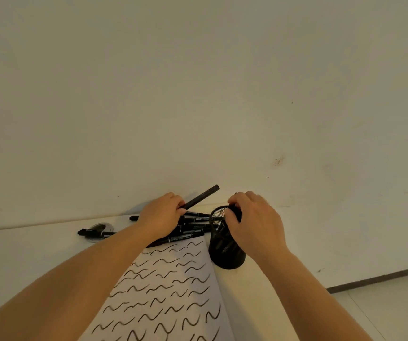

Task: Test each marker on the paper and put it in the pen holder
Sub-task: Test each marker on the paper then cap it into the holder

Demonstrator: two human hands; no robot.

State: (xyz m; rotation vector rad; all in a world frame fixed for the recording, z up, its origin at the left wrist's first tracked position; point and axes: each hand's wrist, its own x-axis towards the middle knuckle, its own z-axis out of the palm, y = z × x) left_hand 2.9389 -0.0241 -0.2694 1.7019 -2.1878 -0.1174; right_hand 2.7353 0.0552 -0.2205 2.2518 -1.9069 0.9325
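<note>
Left hand (162,216) is curled round the lower end of a black marker (201,196), lifted off the white table (26,249). From the fist the marker's long axis runs up toward two o'clock, its blunt far end pointing at the wall (198,94); I cannot tell whether that end is a cap or which end carries the tip.

Right hand (252,223) sits at three o'clock from the left one, fingers bent over the far rim of the black mesh pen holder (226,244), gripping it. Dark shapes show through the mesh, so I would judge some markers are already inside.

My reading is that a fresh marker has just been taken up and has yet to be tried. The next move would call for uncapping it, which needs the right hand to leave the holder, then bringing the tip down to a bare patch of the paper (168,291).

Beneath the left hand lies a loose heap of markers (194,228), just beyond the paper's far edge and touching the holder's left side. The sheet stretches toward six o'clock, crowded with rows of black squiggles. Out at nine o'clock, well apart from the heap, one more marker (94,233) lies across a round clear lid (101,232).
</note>
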